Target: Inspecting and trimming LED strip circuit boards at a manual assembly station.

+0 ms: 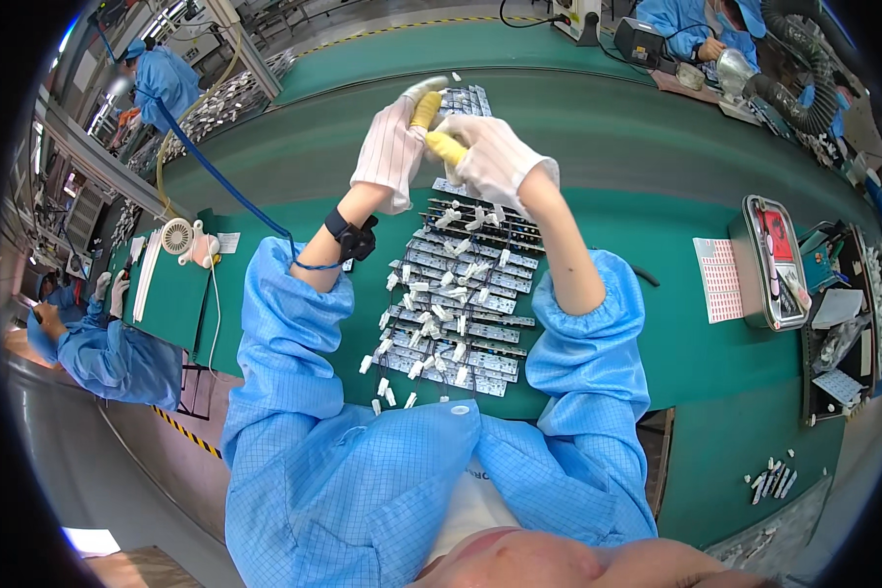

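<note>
Both of my hands wear pale striped gloves with yellow finger covers and are raised together over the far end of a row of boards. My left hand point(392, 147) bends inward with its fingers drawn together, partly blurred. Against it is my right hand point(495, 162), fingers curled and the yellow-covered thumb toward the left one. Whatever they pinch between them is hidden or too small to name. Just beyond the fingers lie pale strip circuit boards point(476, 101). Nearer me, many narrow circuit boards point(451, 363) lie in overlapping rows, with white connectors point(426, 328) and dark wires on top.
A dark belt point(627, 147) runs across beyond the green table point(598, 382). To the right are a label sheet point(718, 280) and a metal tin point(776, 265). A small fan point(188, 238) stands left. A blue coiled cord point(216, 176) reaches my left wrist. Other people work nearby.
</note>
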Action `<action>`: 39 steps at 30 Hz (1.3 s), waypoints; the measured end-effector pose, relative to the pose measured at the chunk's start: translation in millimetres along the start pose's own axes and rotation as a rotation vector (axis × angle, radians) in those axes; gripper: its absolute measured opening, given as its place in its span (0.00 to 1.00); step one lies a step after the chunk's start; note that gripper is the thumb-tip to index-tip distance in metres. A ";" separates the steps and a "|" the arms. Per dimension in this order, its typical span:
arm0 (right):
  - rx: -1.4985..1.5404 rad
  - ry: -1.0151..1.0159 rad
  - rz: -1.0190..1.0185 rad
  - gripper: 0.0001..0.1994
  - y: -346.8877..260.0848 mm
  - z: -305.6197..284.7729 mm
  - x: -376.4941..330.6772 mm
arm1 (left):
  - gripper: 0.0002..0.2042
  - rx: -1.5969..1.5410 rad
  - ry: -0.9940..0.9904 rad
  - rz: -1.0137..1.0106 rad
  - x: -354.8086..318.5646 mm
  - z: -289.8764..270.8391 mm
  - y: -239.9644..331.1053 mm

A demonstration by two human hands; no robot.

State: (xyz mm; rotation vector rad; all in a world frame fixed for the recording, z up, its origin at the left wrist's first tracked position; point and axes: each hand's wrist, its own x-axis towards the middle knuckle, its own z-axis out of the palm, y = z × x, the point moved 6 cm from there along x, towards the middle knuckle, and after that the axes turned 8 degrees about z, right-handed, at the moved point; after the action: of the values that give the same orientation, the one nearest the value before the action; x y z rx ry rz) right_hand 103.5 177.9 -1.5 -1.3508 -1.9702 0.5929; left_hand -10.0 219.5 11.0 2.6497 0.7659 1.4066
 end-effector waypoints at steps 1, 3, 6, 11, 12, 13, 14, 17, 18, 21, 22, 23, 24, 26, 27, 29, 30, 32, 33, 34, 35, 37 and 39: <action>0.115 -0.092 0.102 0.16 3.1 -6.2 -4.4 | 0.19 -0.070 0.076 -0.019 0.2 -2.9 6.0; 0.028 0.028 0.036 0.15 7.2 -9.6 -0.5 | 0.21 0.100 0.038 -0.008 0.3 -6.4 15.2; -0.096 0.265 -0.087 0.15 9.4 -4.3 1.9 | 0.26 0.324 0.020 0.080 0.3 -3.1 17.0; -0.206 0.380 -0.241 0.12 0.0 -2.6 -0.3 | 0.31 0.407 0.066 0.166 0.1 -15.0 31.3; -0.279 0.404 -0.325 0.12 -11.3 -3.3 -0.6 | 0.31 0.425 0.067 0.161 -0.5 -20.1 33.4; 0.073 0.170 0.064 0.11 2.4 1.7 13.1 | 0.32 0.392 0.089 0.127 1.0 -24.1 33.4; -0.148 0.256 -0.028 0.11 1.7 -0.1 11.4 | 0.31 0.381 0.054 0.130 0.2 -20.3 29.8; -0.011 0.209 0.103 0.15 13.8 0.7 6.0 | 0.28 0.345 0.110 0.158 1.2 -12.7 32.9; -0.189 0.374 -0.022 0.16 4.5 -5.2 0.5 | 0.28 0.355 0.100 0.159 -0.1 -12.1 32.8; -0.260 0.416 -0.119 0.13 1.6 1.4 -3.4 | 0.27 0.492 0.030 0.151 -7.0 -12.7 35.0; -0.248 0.395 -0.104 0.13 -1.1 2.9 -4.6 | 0.27 0.525 0.005 0.113 -8.4 -13.3 31.7; -0.288 0.319 -0.188 0.13 -3.2 12.0 -3.8 | 0.27 0.566 -0.010 0.050 -9.2 -16.7 25.4; -0.329 0.245 -0.266 0.13 -6.8 20.9 -4.0 | 0.27 0.602 -0.029 -0.010 -9.1 -20.8 21.7; -0.252 0.247 -0.164 0.13 -4.2 25.0 0.8 | 0.28 0.604 -0.071 0.005 -14.6 -21.0 16.4; -0.192 0.302 -0.177 0.13 -1.5 21.7 2.3 | 0.28 0.598 -0.115 0.027 -14.5 -20.1 16.8; -0.180 0.327 -0.154 0.12 4.5 14.7 3.2 | 0.29 0.606 -0.156 0.023 -18.5 -18.7 21.8; -0.180 0.325 -0.154 0.12 5.8 15.1 3.4 | 0.29 0.613 -0.198 0.018 -20.1 -17.3 25.0; -0.098 0.259 -0.188 0.12 7.5 18.9 1.5 | 0.28 0.645 -0.232 0.041 -19.4 -14.6 28.9; -0.070 0.090 -0.078 0.12 2.3 25.6 3.6 | 0.27 0.678 -0.268 0.034 -21.1 -15.8 28.2; 0.221 -0.091 0.193 0.12 -3.1 31.9 -2.0 | 0.27 0.702 -0.302 0.034 -21.1 -13.8 26.8; 0.096 -0.032 -0.055 0.12 -11.5 33.3 0.1 | 0.26 0.709 -0.387 0.001 -23.7 -10.4 17.9; -0.004 0.036 -0.260 0.12 -15.3 29.9 -5.9 | 0.26 0.588 -0.333 -0.026 -22.6 -14.3 25.3; -0.055 0.188 -0.311 0.08 -22.1 22.1 -9.1 | 0.26 0.334 -0.282 -0.107 -27.4 -20.4 22.5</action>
State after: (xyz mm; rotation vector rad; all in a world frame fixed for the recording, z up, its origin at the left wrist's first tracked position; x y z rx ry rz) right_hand 75.5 161.5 -3.7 -1.0587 -1.9980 0.2571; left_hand -29.7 183.7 7.9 2.9038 1.1728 0.9181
